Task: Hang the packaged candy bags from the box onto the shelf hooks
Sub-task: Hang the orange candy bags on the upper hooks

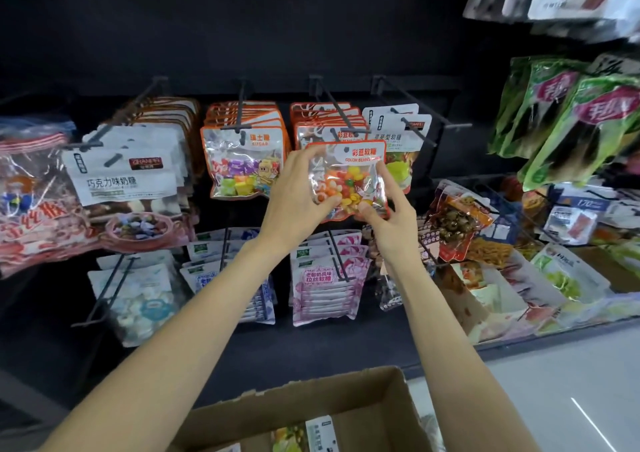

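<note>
Both hands hold one orange-rimmed clear bag of colour jelly beans [349, 177] in front of the shelf. My left hand [298, 195] grips its left edge and my right hand [388, 209] pinches its lower right corner. The bag's hang hole sits just below the tip of a black hook [341, 119] that carries several matching bags [325, 119]. A cardboard box [311, 406] stands open at the bottom of the view, with a few more packaged bags [304, 434] inside.
Neighbouring hooks carry sugar candy bags [242, 160], white chocolate milk candy bags [124, 174] and white star gummy bags [401, 136]. A lower row holds pink bags [325, 278] and blue bags [228, 271]. Green snack packs [568, 112] hang on the right.
</note>
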